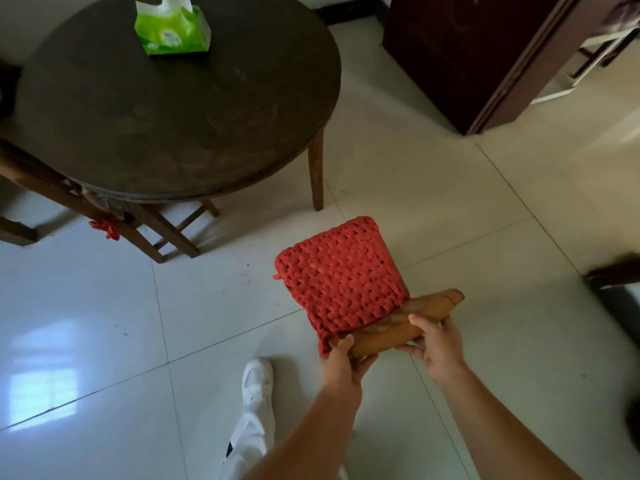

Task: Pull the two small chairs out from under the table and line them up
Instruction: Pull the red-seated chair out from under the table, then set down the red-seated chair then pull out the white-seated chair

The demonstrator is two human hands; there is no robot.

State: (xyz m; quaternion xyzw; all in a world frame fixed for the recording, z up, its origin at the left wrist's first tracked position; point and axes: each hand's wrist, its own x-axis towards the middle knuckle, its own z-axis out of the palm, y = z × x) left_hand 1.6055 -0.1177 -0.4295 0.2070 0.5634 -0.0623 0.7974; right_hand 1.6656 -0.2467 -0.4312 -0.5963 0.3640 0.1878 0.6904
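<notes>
Both hands, left (pixel 341 358) and right (pixel 438 344), gripping the wooden back rail of a small chair (pixel 398 327) with red cushion (pixel 341 275), out on the floor right of the counter (pixel 180 109), second chair (pixel 145 223) partly under it

A: Cam setup?
B: One view only, head-worn, wide-angle. Looks fwd and steeply down over the person's own forearms at the tiled floor (pixel 104 323).
A: How close?
B: Close. Left hand (pixel 341 363) and right hand (pixel 438 344) sit low-centre, both on the back rail of a small chair (pixel 346 282) just ahead. White shoe (pixel 257 377) right below the lens.
A: What's further out?
B: Round table (pixel 173 109) fills upper left, seen from above; dark door (pixel 485 53) upper right. Edges bend, typical fisheye.
A: Overlap w/ other views?
B: None, single cam.
</notes>
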